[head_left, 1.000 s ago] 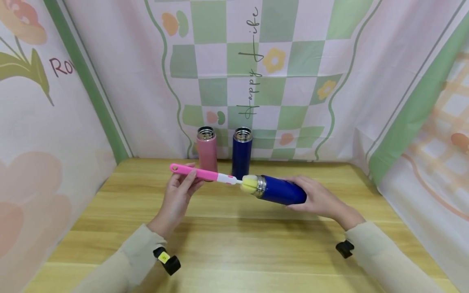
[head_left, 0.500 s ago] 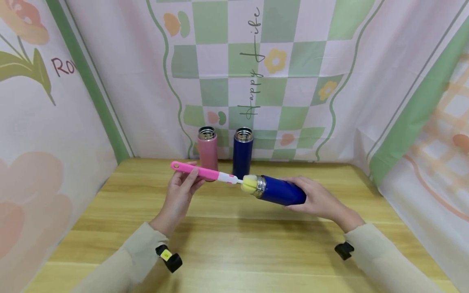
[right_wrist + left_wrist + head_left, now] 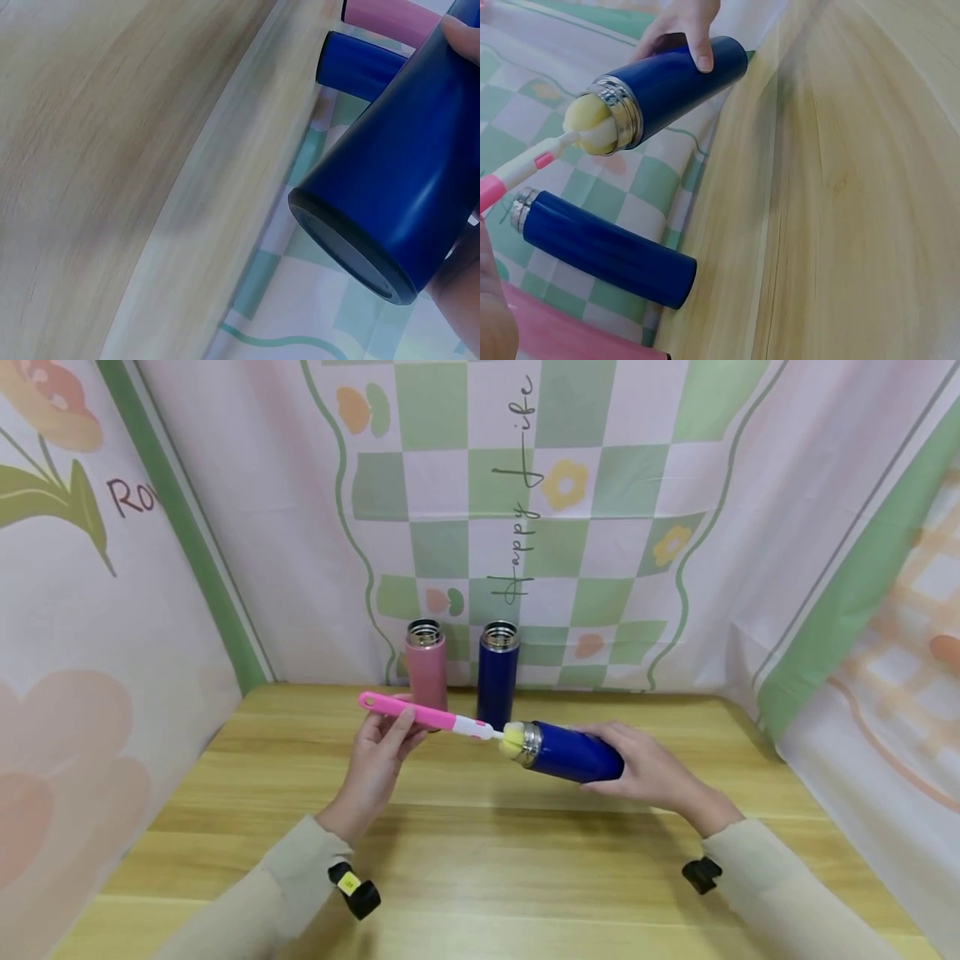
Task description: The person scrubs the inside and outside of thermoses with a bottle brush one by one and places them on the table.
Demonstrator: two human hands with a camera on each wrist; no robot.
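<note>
My left hand (image 3: 378, 760) pinches the pink handle of a bottle brush (image 3: 420, 712), thumb on the near side. The brush's yellow sponge head (image 3: 592, 124) sits partly inside the steel mouth of a blue thermos bottle (image 3: 573, 752), with its rear part bulging out of the rim. My right hand (image 3: 648, 764) grips that bottle near its base, mouth turned left and slightly raised. In the right wrist view the dark base of the blue bottle (image 3: 390, 180) hangs over the table.
A pink thermos bottle (image 3: 427, 668) and a second blue thermos bottle (image 3: 497, 672) stand upright and lidless at the back of the wooden table (image 3: 480, 877). Behind them hangs a checkered cloth (image 3: 435, 485). More printed cloth (image 3: 67, 635) closes in the sides.
My left hand has moved slightly right with the brush, and less of the yellow sponge shows outside the bottle mouth. The right hand and its bottle have barely shifted.
</note>
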